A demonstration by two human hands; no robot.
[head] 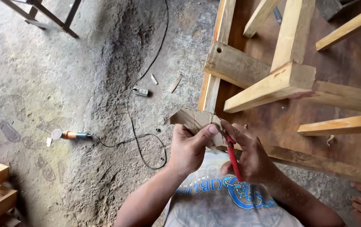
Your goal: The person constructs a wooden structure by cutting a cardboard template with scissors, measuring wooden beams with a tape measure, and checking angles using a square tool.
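Left hand [189, 149] gripped a torn cardboard piece [195, 120]. Right hand [247, 155] clasped a red-handled cutter [233, 157], blade against the cardboard, beside the wooden frame [273, 84].

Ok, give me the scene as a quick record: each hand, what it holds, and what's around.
left hand: grips a torn cardboard piece
right hand: holds a red-handled tool against the cardboard; tip hidden
right of hands: wooden frame on a brown board
floor: orange power tool, black cord, socket block
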